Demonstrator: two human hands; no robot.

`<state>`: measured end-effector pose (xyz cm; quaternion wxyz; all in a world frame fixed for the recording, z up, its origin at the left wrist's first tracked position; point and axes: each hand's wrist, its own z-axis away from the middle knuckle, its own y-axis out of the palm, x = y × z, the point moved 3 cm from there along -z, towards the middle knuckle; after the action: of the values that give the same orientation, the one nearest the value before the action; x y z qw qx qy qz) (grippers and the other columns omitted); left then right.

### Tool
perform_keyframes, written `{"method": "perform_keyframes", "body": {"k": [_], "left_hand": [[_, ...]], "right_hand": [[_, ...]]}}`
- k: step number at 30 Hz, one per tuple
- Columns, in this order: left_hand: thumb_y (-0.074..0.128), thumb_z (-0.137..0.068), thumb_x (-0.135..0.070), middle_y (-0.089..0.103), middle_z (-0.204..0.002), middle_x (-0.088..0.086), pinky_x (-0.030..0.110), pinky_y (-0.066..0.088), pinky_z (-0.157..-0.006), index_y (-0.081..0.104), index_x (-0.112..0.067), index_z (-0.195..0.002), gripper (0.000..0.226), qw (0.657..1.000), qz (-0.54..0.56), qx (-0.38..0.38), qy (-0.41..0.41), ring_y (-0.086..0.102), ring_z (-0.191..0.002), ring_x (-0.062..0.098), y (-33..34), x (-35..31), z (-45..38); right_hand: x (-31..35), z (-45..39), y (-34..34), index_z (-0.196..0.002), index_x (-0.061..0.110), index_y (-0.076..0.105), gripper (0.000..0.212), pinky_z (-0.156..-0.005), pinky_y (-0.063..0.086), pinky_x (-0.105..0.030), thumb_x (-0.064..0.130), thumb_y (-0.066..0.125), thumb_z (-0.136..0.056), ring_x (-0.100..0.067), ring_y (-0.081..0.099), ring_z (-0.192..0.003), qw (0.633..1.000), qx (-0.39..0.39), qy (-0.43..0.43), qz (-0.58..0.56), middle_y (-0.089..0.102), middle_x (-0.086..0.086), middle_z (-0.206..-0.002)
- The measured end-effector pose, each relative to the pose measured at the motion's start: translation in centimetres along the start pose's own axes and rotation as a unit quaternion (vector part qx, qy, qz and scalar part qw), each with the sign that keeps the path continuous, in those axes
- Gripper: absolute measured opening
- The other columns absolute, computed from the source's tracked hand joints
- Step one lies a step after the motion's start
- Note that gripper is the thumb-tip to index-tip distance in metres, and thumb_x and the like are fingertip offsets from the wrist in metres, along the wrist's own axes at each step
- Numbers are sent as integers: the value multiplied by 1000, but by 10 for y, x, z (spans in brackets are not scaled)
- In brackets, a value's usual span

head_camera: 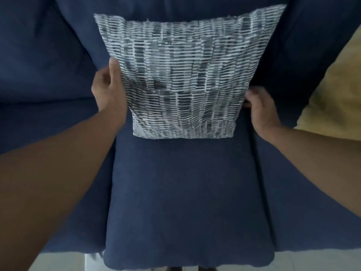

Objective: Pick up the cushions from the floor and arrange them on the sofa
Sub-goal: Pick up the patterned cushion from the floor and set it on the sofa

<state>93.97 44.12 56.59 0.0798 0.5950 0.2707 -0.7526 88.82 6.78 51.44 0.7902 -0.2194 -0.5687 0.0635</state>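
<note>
This is a home living room, judging by the furniture: a navy fabric sofa (185, 182) with deep seat and back cushions fills nearly the whole view. A grey-and-white patterned cushion (181, 75) stands against its back, between the fingers (114, 65) of both hands, and a mustard yellow cushion (336, 94) lies beyond the right fingers. Pale floor (58, 261) shows below the seat edge
</note>
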Motion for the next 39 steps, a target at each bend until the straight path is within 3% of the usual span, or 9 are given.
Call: {"method": "perform_keyframes", "body": {"k": [3, 11, 17, 22, 27, 31, 35, 37, 39], "left_hand": [[64, -99, -51, 75, -105, -13, 17, 57, -88, 73, -17, -117, 40, 999, 30, -11, 23, 71, -95, -1, 1, -35, -16], [73, -97, -37, 73, -89, -12, 12, 57, -71, 69, -24, -90, 15, 999, 13, -24, 21, 66, -74, -4, 4, -77, -42], [63, -98, -56, 72, -102, -12, 13, 56, -79, 70, -21, -111, 38, 1000, 17, -23, -9, 65, -87, -2, 0, -62, -18], [41, -104, -63, 58, -85, -9, 25, 46, -81, 68, -19, -103, 52, 997, -3, -8, -72, 54, -78, 7, 1, -20, 23], [33, -89, -87, 57, -149, -2, 48, 40, -118, 44, -35, -153, 83, 983, -114, 111, -97, 54, -137, 25, 5, 23, 56], [54, -89, -78, 38, -165, -5, 48, 38, -121, 17, -33, -165, 95, 975, -174, 119, -74, 40, -149, 23, 6, 41, 50], [64, -93, -62, 33, -165, 0, 49, 31, -125, 27, -23, -162, 88, 979, -192, -6, 73, 33, -151, 23, -5, 34, 61], [64, -96, -55, 22, -171, 8, 50, 20, -127, 29, -19, -162, 84, 932, -280, -1, 230, 21, -157, 30, -4, 26, 77], [63, -97, -53, 18, -172, 14, 54, 12, -128, 27, -18, -163, 83, 841, -364, 66, 394, 15, -159, 37, 8, 21, 90]], "right_hand": [[53, -7, -6, -103, 26, 57, 27, -79, 43, -4, 52, 49, -107, 20, 55, -80, 995, -62, -78, -30, 59, 16, -95], [94, -38, -8, -97, 19, 57, 28, -69, 46, -12, 45, 56, -106, 0, 56, -77, 993, -94, -66, 10, 61, 11, -89], [81, -19, -11, -120, 21, 62, 46, -88, 51, -21, 62, 54, -102, 0, 64, -99, 994, -100, -9, -43, 68, 13, -110], [38, 21, 4, -147, 19, 53, 64, -105, 47, -32, 65, 52, -103, -5, 63, -116, 998, -53, 31, -32, 66, 14, -124], [8, 43, 31, -160, 36, 35, 80, -108, 39, -32, 67, 66, -94, -9, 53, -131, 995, 78, 49, 49, 56, 15, -149], [-3, 34, 33, -165, 21, 28, 76, -109, 43, -38, 49, 60, -104, -27, 51, -141, 988, 1, 103, 111, 49, -5, -158], [11, 51, 24, -139, 11, 55, 45, -96, 51, -53, 34, 61, -101, -29, 58, -118, 957, -133, -111, 234, 61, -8, -131], [26, 61, 35, -131, 11, 64, 40, -94, 50, -56, 30, 63, -95, -31, 58, -116, 908, -96, -275, 302, 63, -10, -128], [47, 65, 54, -140, 10, 64, 52, -103, 46, -58, 27, 64, -91, -36, 55, -131, 833, -68, -400, 375, 60, -15, -145]]}}
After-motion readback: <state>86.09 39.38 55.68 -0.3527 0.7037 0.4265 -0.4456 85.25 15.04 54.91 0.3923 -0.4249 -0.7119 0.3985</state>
